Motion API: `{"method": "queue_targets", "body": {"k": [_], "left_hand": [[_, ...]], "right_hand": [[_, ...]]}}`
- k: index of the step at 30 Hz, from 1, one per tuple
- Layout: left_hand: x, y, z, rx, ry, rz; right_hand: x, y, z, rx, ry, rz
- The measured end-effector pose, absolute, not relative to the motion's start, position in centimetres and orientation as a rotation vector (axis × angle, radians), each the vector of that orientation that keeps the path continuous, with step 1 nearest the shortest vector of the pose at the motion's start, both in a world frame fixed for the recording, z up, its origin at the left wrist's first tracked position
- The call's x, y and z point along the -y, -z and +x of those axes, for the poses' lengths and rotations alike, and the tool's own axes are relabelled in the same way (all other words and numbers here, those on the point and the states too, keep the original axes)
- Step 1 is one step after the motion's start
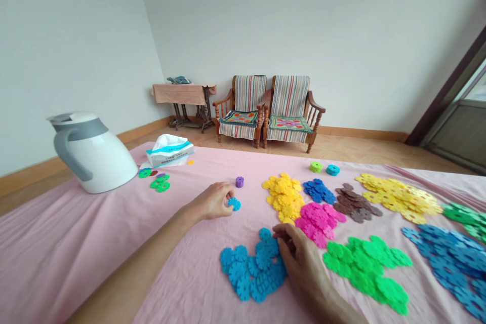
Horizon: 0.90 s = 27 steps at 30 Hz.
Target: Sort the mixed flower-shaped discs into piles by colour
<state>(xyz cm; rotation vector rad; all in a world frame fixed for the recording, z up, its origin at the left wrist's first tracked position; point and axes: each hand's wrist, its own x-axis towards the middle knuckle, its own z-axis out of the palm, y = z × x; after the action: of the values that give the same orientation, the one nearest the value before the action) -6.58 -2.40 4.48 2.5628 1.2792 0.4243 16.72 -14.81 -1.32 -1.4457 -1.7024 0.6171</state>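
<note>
My left hand [215,201] is closed in a pinch on a light blue snowflake disc [234,204], low over the pink cloth. Just beyond it stands a short purple stack of discs [239,181]. At the right edge of a loose pile of blue snowflake discs [250,271], my right hand [298,253] rests with curled fingers, its fingertips against the pile. Whatever lies between those fingers is hidden. Close to the right hand are piles of pink discs [318,223], yellow discs [284,197] and bright green discs [366,268].
Dark blue [319,191], brown [353,202] and pale yellow piles [402,195] spread rightward. Lime [316,167] and blue stacks [333,170] stand behind. A white jug [98,157], tissue pack [170,152] and loose green discs [160,183] sit left. Two chairs [290,106] stand beyond the cloth [182,268].
</note>
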Motion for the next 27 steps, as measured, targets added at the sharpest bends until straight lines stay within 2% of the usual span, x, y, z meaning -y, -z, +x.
{"method": "queue_targets", "body": {"k": [27], "left_hand": [[2.72,-4.68,-6.09,-1.220,-0.404,2.667]], "right_hand": [[15.00,0.67,16.49,1.615,-0.642,-1.409]]}}
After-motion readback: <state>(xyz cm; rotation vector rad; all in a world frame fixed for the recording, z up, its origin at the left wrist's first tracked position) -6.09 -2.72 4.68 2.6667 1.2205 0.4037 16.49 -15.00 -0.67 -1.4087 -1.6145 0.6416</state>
